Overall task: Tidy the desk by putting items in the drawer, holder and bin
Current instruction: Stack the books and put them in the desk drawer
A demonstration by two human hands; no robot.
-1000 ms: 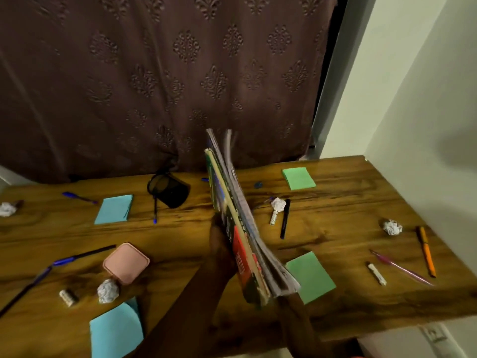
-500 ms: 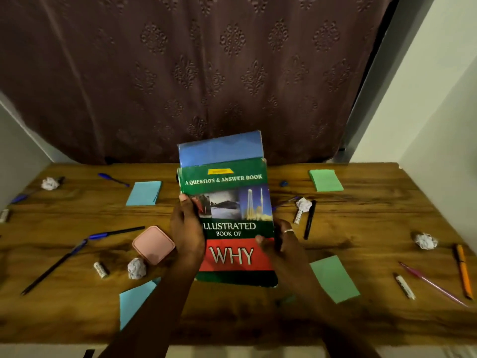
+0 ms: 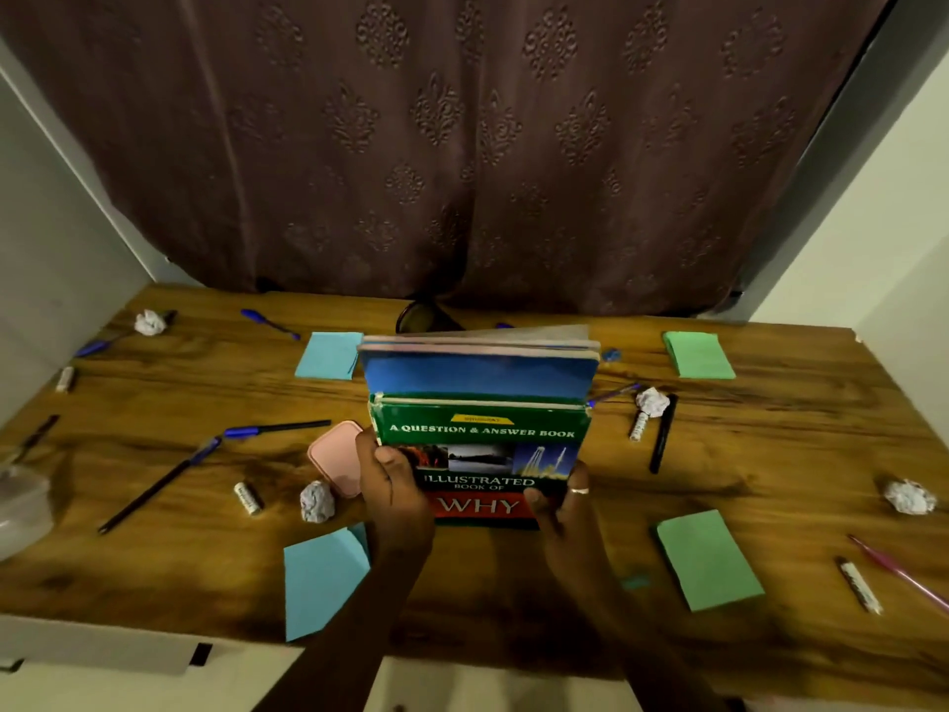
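A stack of books (image 3: pixel 480 429) stands upright over the middle of the desk (image 3: pixel 770 454), nearer its front edge, long axis up and down and covers facing the person. Three books show: a green book (image 3: pixel 480 434) titled "Illustrated Book of Why" in front, its title reading right way up, a taller blue book (image 3: pixel 477 375) behind it, and a thin pale one (image 3: pixel 477 337) at the back. Whether the bottom edge touches the wood cannot be told. Both hands clasp the lower half, so most of the stack rises above the grip: the left hand (image 3: pixel 393 485) wraps the left edge with its thumb on the cover, and the right hand (image 3: pixel 565 506), wearing a ring (image 3: pixel 579 489), grips the lower right corner. Just left of the left hand lies one pink case (image 3: pixel 334 454). A black mesh holder (image 3: pixel 421 316) peeks out behind the stack by the back edge. Around them are four crumpled paper balls (image 3: pixel 317 501), two blue sticky-note pads (image 3: pixel 328 355), two green sticky-note pads (image 3: pixel 707 566), four short white sticks (image 3: pixel 247 498), and at least eight pens (image 3: pixel 277 430), including a black marker (image 3: pixel 662 439) and a pink pen (image 3: pixel 898 573) near the right edge. One clear container (image 3: pixel 20 506) sits at the left edge, and a brown patterned curtain (image 3: pixel 462 146) hangs behind the desk.
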